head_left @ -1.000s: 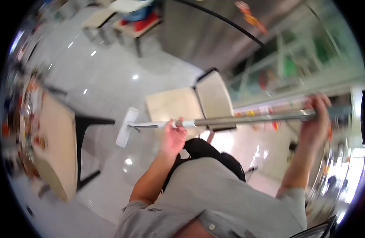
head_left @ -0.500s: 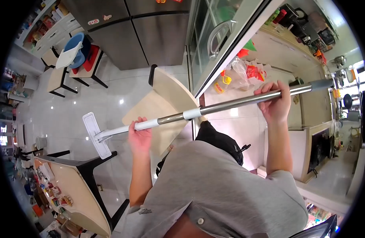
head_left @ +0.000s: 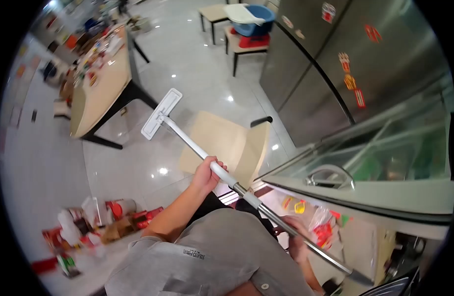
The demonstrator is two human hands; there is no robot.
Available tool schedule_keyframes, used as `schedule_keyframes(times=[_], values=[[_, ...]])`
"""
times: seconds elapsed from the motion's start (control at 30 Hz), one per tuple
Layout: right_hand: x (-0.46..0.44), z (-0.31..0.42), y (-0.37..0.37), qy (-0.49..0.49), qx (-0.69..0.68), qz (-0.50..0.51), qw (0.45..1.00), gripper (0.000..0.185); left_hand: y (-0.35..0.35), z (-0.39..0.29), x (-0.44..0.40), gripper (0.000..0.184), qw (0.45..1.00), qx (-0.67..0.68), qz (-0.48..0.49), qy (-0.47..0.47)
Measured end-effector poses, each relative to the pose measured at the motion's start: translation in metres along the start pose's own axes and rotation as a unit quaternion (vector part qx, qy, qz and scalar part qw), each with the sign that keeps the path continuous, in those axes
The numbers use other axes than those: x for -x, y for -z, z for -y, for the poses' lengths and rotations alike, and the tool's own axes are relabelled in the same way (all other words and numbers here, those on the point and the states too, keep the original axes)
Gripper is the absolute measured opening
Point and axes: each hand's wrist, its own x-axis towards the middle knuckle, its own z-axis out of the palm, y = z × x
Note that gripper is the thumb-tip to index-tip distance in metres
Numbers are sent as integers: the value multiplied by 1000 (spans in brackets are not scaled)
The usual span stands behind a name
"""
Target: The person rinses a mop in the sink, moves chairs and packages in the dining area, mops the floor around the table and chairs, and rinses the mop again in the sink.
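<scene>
A mop with a white flat rectangular head (head_left: 161,114) and a white and metal pole (head_left: 276,218) slants across the head view, its head at the upper left and its grey handle end at the lower right. My left hand (head_left: 208,175) is wrapped round the white part of the pole. Further down, my right hand (head_left: 295,238) is closed round the metal part, partly hidden behind it. The mop head is held above the tiled floor, just left of a cream chair (head_left: 219,140).
A cluttered table (head_left: 106,84) stands at the left. Bags and boxes (head_left: 101,222) lie at the lower left. The fridge (head_left: 315,64) is upper right, with a glass door (head_left: 384,167) below it. A blue seat (head_left: 254,22) sits on a red-topped chair.
The view has turned. The pole has swung from nearly level to a steep diagonal, with its handle end lower. My right hand has come down nearer my body. Both hands keep their hold.
</scene>
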Motion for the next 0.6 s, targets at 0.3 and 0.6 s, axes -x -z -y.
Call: schedule_keyframes(times=[0.3, 0.6], values=[[13, -3, 14, -282, -65, 173, 942, 47, 14, 38, 31, 25, 945, -134, -228, -192], [0, -55, -28, 239, 504, 134, 819, 54, 25, 123, 69, 41, 826, -272, -376, -319]])
